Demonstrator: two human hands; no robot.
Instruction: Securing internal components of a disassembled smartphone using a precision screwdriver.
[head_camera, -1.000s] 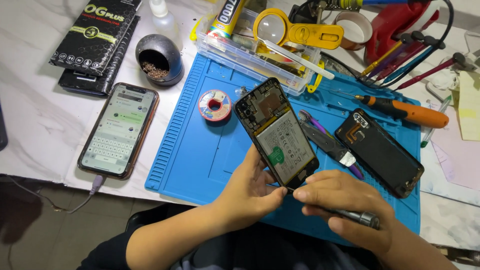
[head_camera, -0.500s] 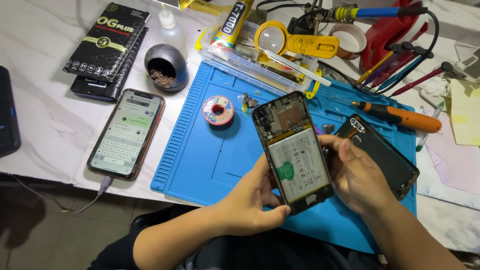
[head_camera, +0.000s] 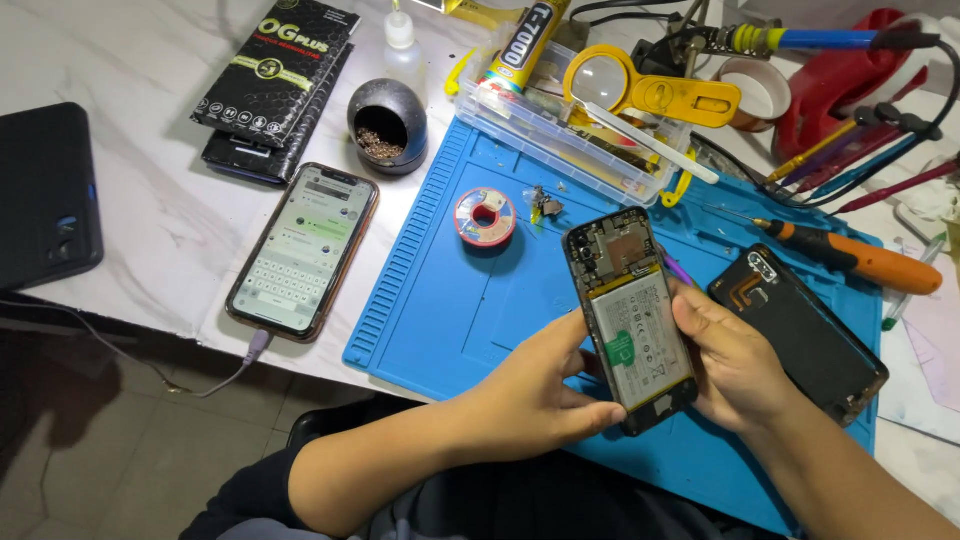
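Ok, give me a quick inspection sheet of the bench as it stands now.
Surface: blue repair mat on a white marble-look table.
Job's things: opened phone, back off, battery showing, held above the mat; black back cover lies to its right.
Clutter: solder spool, orange screwdriver, yellow magnifier, clear parts box, lit phone.
Hands: left hand and right hand both grip the opened phone's edges.
Cables: charging cable plugged into the lit phone.
Surroundings: tiled floor below.
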